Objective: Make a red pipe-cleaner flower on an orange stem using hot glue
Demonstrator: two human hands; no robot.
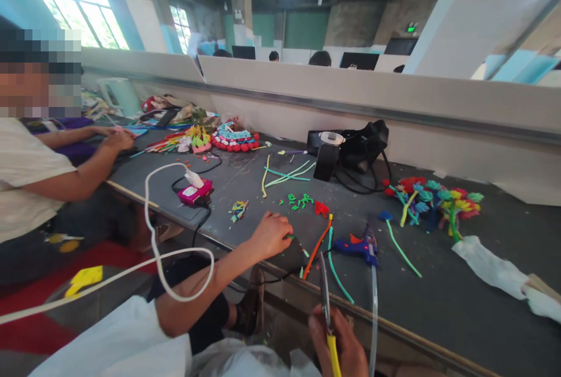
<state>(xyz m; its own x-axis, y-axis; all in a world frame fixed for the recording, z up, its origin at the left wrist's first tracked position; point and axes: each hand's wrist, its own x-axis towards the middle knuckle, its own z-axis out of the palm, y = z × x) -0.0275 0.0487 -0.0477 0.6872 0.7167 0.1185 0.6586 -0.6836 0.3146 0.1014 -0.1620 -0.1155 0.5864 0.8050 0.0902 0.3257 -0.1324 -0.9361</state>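
My left hand [272, 235] is closed in a pinch over the front of the table, with a small green pipe cleaner piece [290, 237] showing at its fingertips. Scissors with a yellow handle [333, 356] are in my right hand [346, 339], at the table's front edge, blades pointing up. Between and beyond my hands lie an orange pipe cleaner [316, 251] and a teal one [335, 269]. Small green cut pieces [300, 201], a red clump of pieces [321, 208] and a pile of mixed bits [238, 210] lie farther in.
A blue glue gun [362, 246] with a clear glue stick rests right of centre. Colourful pipe cleaner flowers [456, 204] lie at right. A black bag [368, 146] stands near the partition [350, 96]. A pink power socket [195, 191] and white cable [153, 231] are left, beside a co-worker [26, 172].
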